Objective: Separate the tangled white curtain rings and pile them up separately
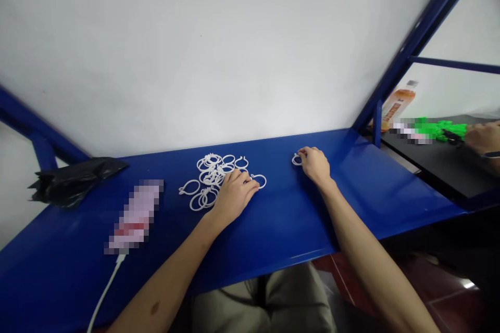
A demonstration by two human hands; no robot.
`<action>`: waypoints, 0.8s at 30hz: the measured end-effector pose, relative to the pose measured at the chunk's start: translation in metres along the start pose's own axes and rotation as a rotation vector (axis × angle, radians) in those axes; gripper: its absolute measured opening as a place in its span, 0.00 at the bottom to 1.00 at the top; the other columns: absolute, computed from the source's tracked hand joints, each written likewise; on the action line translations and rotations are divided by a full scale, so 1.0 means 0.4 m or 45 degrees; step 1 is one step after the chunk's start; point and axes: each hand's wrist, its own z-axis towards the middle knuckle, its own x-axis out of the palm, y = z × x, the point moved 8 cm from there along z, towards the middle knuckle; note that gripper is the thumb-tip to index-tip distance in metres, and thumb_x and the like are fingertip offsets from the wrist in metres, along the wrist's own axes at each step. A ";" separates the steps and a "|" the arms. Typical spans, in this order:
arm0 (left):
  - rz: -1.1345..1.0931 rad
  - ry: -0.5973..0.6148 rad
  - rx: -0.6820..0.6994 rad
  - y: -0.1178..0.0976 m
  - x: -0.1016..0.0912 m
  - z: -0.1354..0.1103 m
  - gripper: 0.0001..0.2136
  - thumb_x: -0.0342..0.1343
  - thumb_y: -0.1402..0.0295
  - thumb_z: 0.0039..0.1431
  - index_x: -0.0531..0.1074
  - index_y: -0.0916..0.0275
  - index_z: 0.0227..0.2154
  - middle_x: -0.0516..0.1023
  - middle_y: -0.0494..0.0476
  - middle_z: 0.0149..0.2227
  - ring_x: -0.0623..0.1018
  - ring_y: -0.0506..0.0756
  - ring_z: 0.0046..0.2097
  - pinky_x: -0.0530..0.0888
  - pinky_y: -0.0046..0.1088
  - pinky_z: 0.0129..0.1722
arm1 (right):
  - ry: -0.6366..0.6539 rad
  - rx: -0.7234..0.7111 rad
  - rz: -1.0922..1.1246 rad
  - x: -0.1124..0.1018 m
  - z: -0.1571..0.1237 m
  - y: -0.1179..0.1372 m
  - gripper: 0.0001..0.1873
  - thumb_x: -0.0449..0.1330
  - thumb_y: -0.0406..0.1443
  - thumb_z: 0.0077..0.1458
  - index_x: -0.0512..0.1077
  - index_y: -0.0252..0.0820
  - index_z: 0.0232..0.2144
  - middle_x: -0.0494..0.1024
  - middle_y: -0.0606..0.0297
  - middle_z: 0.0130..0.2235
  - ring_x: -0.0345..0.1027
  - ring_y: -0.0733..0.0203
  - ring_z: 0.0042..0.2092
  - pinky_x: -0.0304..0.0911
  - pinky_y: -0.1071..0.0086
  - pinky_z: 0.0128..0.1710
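At our eleven o'clock, our left hand (234, 196) bends over the white ring pile (213, 173); we cannot tell whether it grips. At one o'clock, our right hand (315, 165) pinches white rings (294, 162). A light touch serves us best, since overlapping rings may catch and drag.

The rings (213, 173) are white, the table (281, 223) blue.

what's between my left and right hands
Head view: a white ring by your left hand, then bare blue tabletop, then at least one more ring at your right hand.
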 end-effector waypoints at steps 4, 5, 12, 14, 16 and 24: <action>-0.043 -0.056 -0.024 0.003 -0.017 0.001 0.08 0.52 0.66 0.68 0.78 0.56 0.39 0.81 0.55 0.36 0.70 0.59 0.42 0.64 0.40 0.42 | -0.105 -0.037 -0.036 -0.015 -0.005 0.023 0.17 0.50 0.36 0.66 0.80 0.38 0.43 0.77 0.45 0.44 0.68 0.46 0.45 0.63 0.57 0.44; -0.052 -0.075 -0.035 0.004 -0.021 0.002 0.08 0.52 0.66 0.68 0.77 0.56 0.39 0.81 0.55 0.36 0.71 0.58 0.42 0.64 0.40 0.43 | -0.142 -0.080 0.015 -0.024 -0.009 0.042 0.18 0.50 0.36 0.66 0.79 0.37 0.43 0.77 0.45 0.44 0.68 0.46 0.46 0.63 0.56 0.46; -0.074 -0.190 -0.137 0.022 -0.035 0.003 0.06 0.55 0.68 0.66 0.76 0.57 0.41 0.81 0.55 0.40 0.73 0.59 0.45 0.67 0.40 0.46 | 0.267 -0.616 0.790 0.009 -0.106 0.260 0.14 0.56 0.44 0.65 0.77 0.43 0.44 0.81 0.62 0.39 0.73 0.60 0.37 0.66 0.66 0.42; -0.099 -0.198 -0.160 0.027 -0.035 0.002 0.06 0.55 0.69 0.65 0.76 0.57 0.40 0.81 0.55 0.41 0.73 0.59 0.46 0.67 0.41 0.48 | 0.338 -0.617 0.847 0.027 -0.129 0.286 0.13 0.57 0.43 0.65 0.76 0.42 0.43 0.81 0.64 0.35 0.72 0.62 0.34 0.65 0.67 0.39; -0.150 -0.205 -0.160 0.026 -0.037 0.002 0.05 0.55 0.69 0.65 0.76 0.57 0.40 0.80 0.55 0.41 0.73 0.59 0.46 0.68 0.41 0.49 | 0.335 -0.583 0.879 0.035 -0.137 0.291 0.11 0.57 0.40 0.64 0.75 0.41 0.42 0.80 0.65 0.32 0.71 0.63 0.32 0.65 0.68 0.37; -0.647 -0.310 -0.551 0.088 -0.046 -0.007 0.10 0.55 0.67 0.64 0.70 0.58 0.47 0.80 0.51 0.33 0.78 0.54 0.39 0.73 0.36 0.47 | 0.384 -0.586 0.997 0.031 -0.144 0.298 0.08 0.57 0.39 0.63 0.74 0.42 0.39 0.77 0.67 0.31 0.69 0.64 0.30 0.64 0.70 0.32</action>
